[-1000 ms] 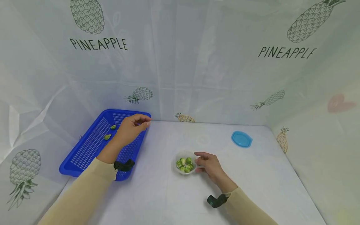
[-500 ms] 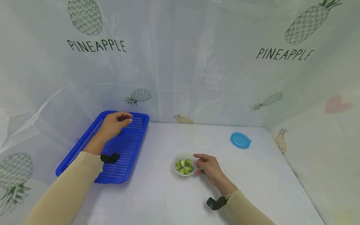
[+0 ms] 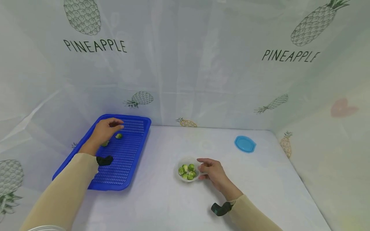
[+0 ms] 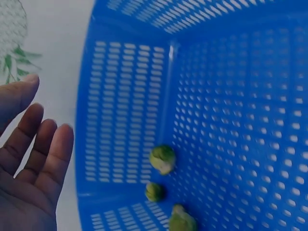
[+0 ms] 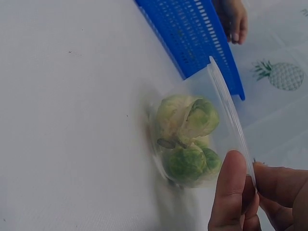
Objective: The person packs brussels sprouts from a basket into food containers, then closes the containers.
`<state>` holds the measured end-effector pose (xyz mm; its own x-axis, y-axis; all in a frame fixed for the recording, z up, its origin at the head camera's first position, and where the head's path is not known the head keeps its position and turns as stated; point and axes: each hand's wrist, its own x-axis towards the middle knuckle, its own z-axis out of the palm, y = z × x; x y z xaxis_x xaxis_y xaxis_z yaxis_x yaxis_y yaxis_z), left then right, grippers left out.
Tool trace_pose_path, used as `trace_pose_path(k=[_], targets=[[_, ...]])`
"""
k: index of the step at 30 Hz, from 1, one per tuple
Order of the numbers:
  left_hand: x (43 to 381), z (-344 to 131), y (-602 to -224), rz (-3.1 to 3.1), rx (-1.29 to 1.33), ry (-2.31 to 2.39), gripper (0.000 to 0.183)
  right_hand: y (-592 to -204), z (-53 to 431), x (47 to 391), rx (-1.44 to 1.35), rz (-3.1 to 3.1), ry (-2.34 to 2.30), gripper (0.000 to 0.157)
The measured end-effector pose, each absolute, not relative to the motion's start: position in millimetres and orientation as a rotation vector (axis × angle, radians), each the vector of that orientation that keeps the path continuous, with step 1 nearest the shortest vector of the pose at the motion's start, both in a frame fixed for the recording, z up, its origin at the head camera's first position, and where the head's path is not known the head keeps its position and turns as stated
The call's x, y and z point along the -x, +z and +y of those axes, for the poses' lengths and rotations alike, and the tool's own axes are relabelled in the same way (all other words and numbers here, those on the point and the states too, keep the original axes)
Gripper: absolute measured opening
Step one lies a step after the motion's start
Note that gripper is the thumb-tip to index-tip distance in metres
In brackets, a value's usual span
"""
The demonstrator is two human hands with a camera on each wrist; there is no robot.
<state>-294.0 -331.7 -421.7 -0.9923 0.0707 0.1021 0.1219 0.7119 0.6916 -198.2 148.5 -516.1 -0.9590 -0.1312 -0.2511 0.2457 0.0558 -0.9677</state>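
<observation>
My left hand (image 3: 103, 130) hovers over the far left part of the blue plastic basket (image 3: 124, 166), its fingers loosely bent with nothing between them. In the left wrist view, three Brussels sprouts (image 4: 162, 159) lie in one corner of the basket; one (image 3: 118, 136) shows below the fingertips in the head view. On the table's middle stands a small translucent plastic container (image 5: 224, 130) with several green Brussels sprouts (image 3: 187, 171) inside. The thumb and fingers of my right hand (image 3: 215, 173) pinch its rim on the right side.
A light blue lid (image 3: 245, 144) lies at the back right of the white table (image 3: 162, 205). Behind the table hangs a white sheet (image 3: 185, 70) with pineapple prints. Dark wrist mounts (image 3: 221, 209) stick out from both cuffs.
My left hand has moved left and lower over the basket, away from its right rim. The right hand has stayed at the container's rim. The head view has shifted slightly.
</observation>
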Motion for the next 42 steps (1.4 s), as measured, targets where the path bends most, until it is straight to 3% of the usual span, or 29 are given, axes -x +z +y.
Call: trace_pose_path(k=[26,42], targets=[[315,-360,-466,-3.013,0.077,-1.136,0.042,-517,148,202,-0.153,2.077,-1.958,0.041],[332,-367,-481,-3.061,0.166,-1.103,0.043,-518,151,202,-0.174,2.091,-1.953,0.041]])
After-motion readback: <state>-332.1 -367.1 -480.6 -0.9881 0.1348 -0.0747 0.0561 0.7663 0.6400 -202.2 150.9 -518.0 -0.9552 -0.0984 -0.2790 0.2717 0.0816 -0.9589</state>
